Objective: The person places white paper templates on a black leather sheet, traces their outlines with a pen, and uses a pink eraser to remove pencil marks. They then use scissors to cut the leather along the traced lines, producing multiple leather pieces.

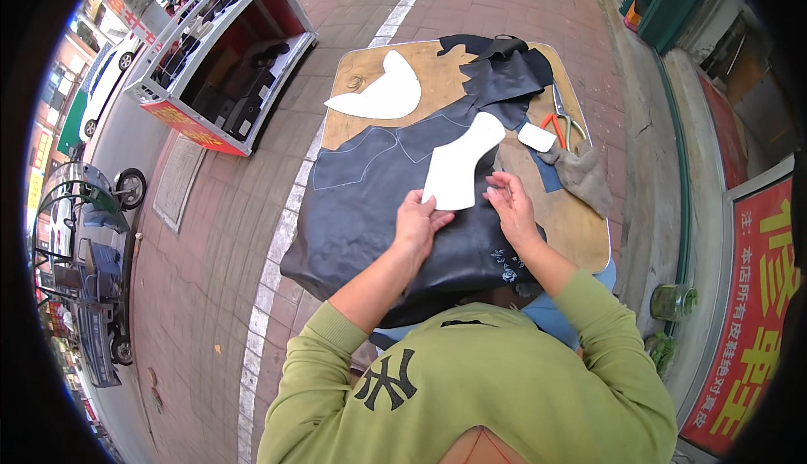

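A white shoe-pattern-like template (458, 166) with a curved outline lies at a slant over a sheet of black leather (361, 220). My left hand (418, 227) pinches its lower left corner between thumb and fingers. Just right of the template, my right hand (514, 212) hovers over the leather, fingers bent and apart, with nothing visible in them. Pale outlines are drawn on the leather left of the template. Another curved white template (387, 94) rests at the far left of the wooden board (572, 233).
Black leather scraps (504, 73) lie at the board's far right. Beside them are orange-handled scissors (558, 118), a small white block (536, 138) and a grey cloth (582, 180). A metal-framed cabinet (227, 69) stands on the pavement at left; a red sign (744, 313) is at right.
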A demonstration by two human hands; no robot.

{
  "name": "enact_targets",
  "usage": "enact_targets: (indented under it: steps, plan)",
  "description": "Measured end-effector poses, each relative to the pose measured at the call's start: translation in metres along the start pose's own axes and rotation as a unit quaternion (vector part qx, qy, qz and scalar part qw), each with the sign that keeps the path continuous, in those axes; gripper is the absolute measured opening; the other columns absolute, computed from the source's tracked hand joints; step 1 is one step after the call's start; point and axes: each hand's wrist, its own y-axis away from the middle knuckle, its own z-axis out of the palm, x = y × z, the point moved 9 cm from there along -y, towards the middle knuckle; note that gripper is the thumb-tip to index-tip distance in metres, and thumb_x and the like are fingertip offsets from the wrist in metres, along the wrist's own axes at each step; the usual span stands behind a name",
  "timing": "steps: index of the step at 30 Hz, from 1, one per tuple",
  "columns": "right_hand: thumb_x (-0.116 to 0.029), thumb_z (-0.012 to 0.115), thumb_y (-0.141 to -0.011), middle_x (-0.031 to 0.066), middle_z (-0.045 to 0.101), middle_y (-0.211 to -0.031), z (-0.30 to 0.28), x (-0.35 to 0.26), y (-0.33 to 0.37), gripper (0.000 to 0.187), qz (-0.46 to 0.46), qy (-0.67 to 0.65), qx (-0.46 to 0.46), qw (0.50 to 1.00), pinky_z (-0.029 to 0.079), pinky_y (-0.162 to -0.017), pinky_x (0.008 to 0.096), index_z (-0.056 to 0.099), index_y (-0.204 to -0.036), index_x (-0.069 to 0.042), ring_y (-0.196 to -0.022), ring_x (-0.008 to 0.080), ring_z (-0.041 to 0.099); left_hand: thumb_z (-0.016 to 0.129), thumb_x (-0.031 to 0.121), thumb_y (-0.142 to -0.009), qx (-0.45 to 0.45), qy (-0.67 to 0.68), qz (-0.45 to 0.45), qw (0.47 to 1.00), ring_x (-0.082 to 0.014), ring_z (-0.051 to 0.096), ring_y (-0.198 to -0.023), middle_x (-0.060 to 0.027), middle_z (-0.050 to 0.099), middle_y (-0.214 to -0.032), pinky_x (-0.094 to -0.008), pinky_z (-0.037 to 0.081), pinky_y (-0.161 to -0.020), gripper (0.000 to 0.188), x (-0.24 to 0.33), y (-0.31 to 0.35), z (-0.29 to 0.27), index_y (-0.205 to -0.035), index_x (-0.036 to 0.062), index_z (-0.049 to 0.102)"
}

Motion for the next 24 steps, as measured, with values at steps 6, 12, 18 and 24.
enact_targets:
  steps: [6, 12, 18, 24]
  plan:
    - [0.000, 0.060, -0.090, 0.0041, 0.053, -0.103, -0.051, 0.006, 0.049, 0.032, 0.056, -0.040, 0.119, 0.991, 0.044, -0.085, 0.0248, 0.046, -0.118, -0.003, -0.092, 0.0102, 0.051, 0.045, 0.007, -0.103, -0.186, -0.104, -0.039, 0.976, -0.0190, 0.069, -0.090, -0.0133, 0.066, -0.109, -0.0286, 0.056, -0.078, 0.013, -0.070, 0.066, 0.074, -0.115, 0.0019, 0.046]
    - [0.002, 0.060, -0.089, 0.0001, 0.050, -0.098, -0.130, -0.008, 0.039, 0.030, -0.007, 0.026, 0.174, 0.984, 0.041, -0.078, 0.0206, 0.048, -0.116, -0.003, -0.085, 0.0065, 0.046, 0.051, 0.011, -0.102, -0.255, -0.288, 0.042, 0.922, -0.0109, 0.064, -0.079, -0.0069, 0.067, -0.100, -0.0259, 0.052, -0.071, 0.017, -0.059, 0.081, 0.067, -0.117, 0.0029, 0.051]
    - [0.005, 0.061, -0.087, 0.0005, 0.051, -0.096, -0.189, -0.030, -0.008, 0.028, -0.073, 0.135, 0.208, 0.966, 0.042, -0.075, 0.0216, 0.053, -0.112, -0.002, -0.082, 0.0077, 0.047, 0.057, 0.008, -0.099, -0.116, -0.359, 0.174, 0.910, -0.0096, 0.063, -0.081, -0.0057, 0.068, -0.093, -0.0250, 0.050, -0.072, 0.013, 0.001, 0.061, 0.006, -0.109, 0.0010, 0.060]
    - [0.006, 0.063, -0.085, 0.0012, 0.054, -0.092, -0.199, -0.028, -0.071, 0.027, -0.069, 0.156, 0.230, 0.958, 0.045, -0.076, 0.0245, 0.055, -0.109, -0.003, -0.082, 0.0101, 0.051, 0.064, 0.009, -0.089, 0.083, -0.453, 0.314, 0.830, -0.0233, 0.064, -0.089, -0.0105, 0.067, -0.100, -0.0334, 0.051, -0.081, 0.015, 0.074, 0.042, -0.086, -0.103, 0.0019, 0.064]
